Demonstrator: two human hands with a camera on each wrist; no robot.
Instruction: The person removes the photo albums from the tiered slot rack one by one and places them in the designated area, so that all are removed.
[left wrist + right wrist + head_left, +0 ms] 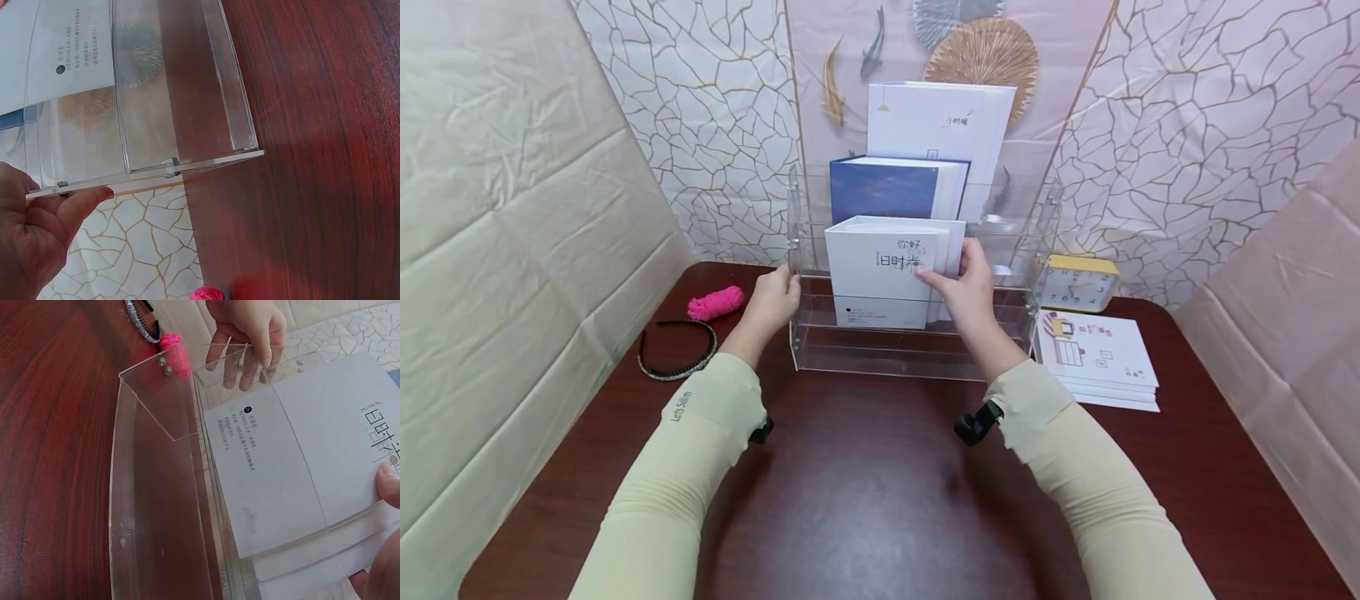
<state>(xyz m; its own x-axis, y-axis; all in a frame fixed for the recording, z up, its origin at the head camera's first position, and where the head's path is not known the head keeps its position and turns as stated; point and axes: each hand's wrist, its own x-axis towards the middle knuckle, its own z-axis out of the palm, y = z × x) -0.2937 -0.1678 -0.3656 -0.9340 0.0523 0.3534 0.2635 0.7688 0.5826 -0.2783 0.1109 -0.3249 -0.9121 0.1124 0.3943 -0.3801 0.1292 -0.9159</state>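
A clear acrylic tiered rack [887,360] stands on the table. My left hand [772,298] grips the edge of its left side panel [147,177], fingers on either side of it in the left wrist view. My right hand [972,292] holds white books with dark lettering [880,258] by their right side, the thumb on the front cover. These books stand upright in a lower tier, behind a clear front strip. Behind them rise a blue book [883,190] and a taller white book [917,117], each in a tier farther back.
Right of the rack lie a stack of white books [1097,354] and a yellow-framed clock [1078,283]. On the left are a pink yarn bundle [716,303] and a dark headband [676,375]. Patterned cloth [722,108] hangs behind the rack.
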